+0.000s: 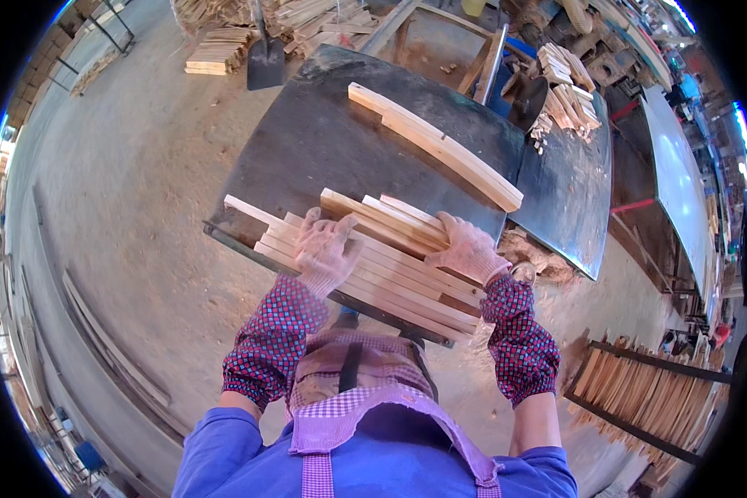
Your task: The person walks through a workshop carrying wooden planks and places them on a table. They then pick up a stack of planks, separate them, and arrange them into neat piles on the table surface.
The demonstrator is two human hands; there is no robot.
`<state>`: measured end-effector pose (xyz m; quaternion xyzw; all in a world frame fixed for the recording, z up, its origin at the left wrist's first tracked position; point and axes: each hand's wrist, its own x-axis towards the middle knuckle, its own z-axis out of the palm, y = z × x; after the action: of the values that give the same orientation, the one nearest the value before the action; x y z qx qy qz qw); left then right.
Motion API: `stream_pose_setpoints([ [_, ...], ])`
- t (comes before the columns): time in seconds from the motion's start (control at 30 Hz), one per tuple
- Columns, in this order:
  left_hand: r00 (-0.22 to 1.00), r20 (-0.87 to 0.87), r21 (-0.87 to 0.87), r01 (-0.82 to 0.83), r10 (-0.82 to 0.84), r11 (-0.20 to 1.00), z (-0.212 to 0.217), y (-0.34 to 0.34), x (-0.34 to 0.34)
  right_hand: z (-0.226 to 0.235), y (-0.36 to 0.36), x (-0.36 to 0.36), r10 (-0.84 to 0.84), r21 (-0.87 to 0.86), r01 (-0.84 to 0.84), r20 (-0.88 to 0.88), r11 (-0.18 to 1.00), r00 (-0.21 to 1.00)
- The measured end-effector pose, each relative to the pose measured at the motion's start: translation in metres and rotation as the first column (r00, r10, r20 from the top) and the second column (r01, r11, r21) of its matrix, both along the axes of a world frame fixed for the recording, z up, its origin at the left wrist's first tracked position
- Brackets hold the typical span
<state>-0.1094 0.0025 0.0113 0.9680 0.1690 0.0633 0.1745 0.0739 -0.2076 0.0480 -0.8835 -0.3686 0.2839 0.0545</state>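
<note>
Several pale wooden strips [382, 278] lie side by side along the near edge of a dark tabletop [307, 141], their ends uneven. My gloved left hand [325, 249] rests on the strips toward their left part, its fingers apart. Beyond it, a few strips [382, 222] sit at the far side of the bunch. My gloved right hand [466, 247] is closed around their right ends, with the thumb over the far side. Its lower fingers are partly hidden. Farther back, two or so longer wooden pieces [440, 148] lie slantwise across the tabletop.
A dark round blade-like disc [529, 104] stands at the back right, beside piled wood offcuts [568, 104]. A shovel [266, 62] is at the far left near stacked wood [217, 51]. Bundled strips [639, 394] stand at lower right. Shavings [539, 256] lie beside the table.
</note>
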Motion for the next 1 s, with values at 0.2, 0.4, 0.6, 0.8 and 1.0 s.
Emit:
stream_pose_setpoints([
  [0.2, 0.995, 0.095, 0.052, 0.015, -0.020, 0.999, -0.015, 0.002, -0.004, 0.002, 0.000, 0.002, 0.005, 0.038, -0.005, -0.015, 0.999, 1.000],
  [0.4, 0.991, 0.133, 0.092, -0.006, -0.007, 0.996, -0.015, 0.000, -0.002, -0.011, -0.007, 0.020, 0.013, 0.136, 0.010, -0.165, 0.991, 0.986],
  [0.6, 0.996, 0.084, 0.164, -0.050, 0.037, 0.985, 0.004, 0.009, 0.012, -0.019, -0.009, 0.020, 0.014, 0.148, 0.000, -0.095, 0.989, 0.995],
  [0.8, 0.999, -0.051, 0.166, 0.021, -0.013, 0.986, 0.018, 0.022, 0.046, -0.001, 0.004, 0.033, 0.020, 0.026, -0.020, 0.028, 0.999, 0.999],
  [1.0, 0.986, -0.123, 0.287, 0.144, -0.113, 0.947, 0.016, 0.008, 0.083, 0.007, 0.017, 0.047, 0.115, -0.061, -0.107, 0.141, 0.992, 0.983],
])
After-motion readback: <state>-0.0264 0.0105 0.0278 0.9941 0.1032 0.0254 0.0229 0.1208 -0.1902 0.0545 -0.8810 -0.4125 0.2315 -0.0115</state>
